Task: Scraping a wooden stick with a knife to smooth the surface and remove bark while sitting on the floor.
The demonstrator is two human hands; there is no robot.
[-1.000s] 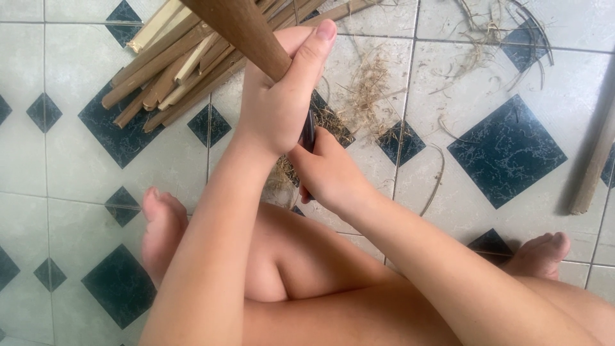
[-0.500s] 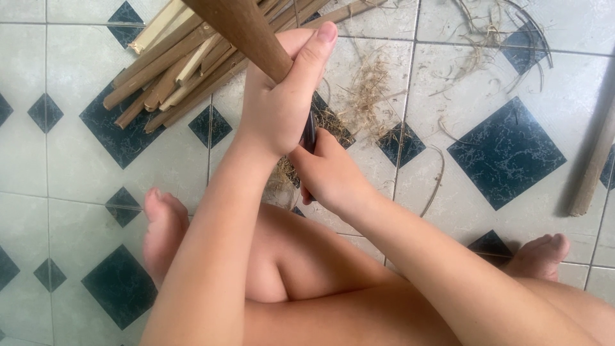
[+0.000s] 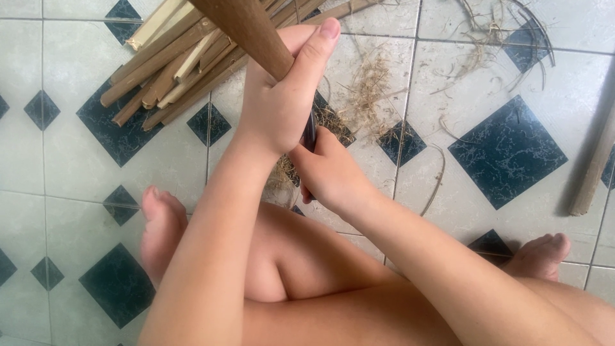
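My left hand [image 3: 278, 96] is wrapped around a thick brown wooden stick [image 3: 246, 29] that rises toward the camera from the floor. Just below it, my right hand [image 3: 330, 170] is closed on a dark-handled knife [image 3: 309, 134], whose handle shows between the two hands. The blade is hidden behind my hands. Both hands touch each other above a small heap of dry shavings [image 3: 368, 90] on the tiled floor.
A pile of split bamboo strips [image 3: 170, 64] lies at the upper left on the white and dark blue floor tiles [image 3: 506, 150]. Curled fibres [image 3: 493, 32] are scattered top right. Another stick [image 3: 596, 166] lies at the right edge. My bare feet [image 3: 160, 221] rest on the tiles.
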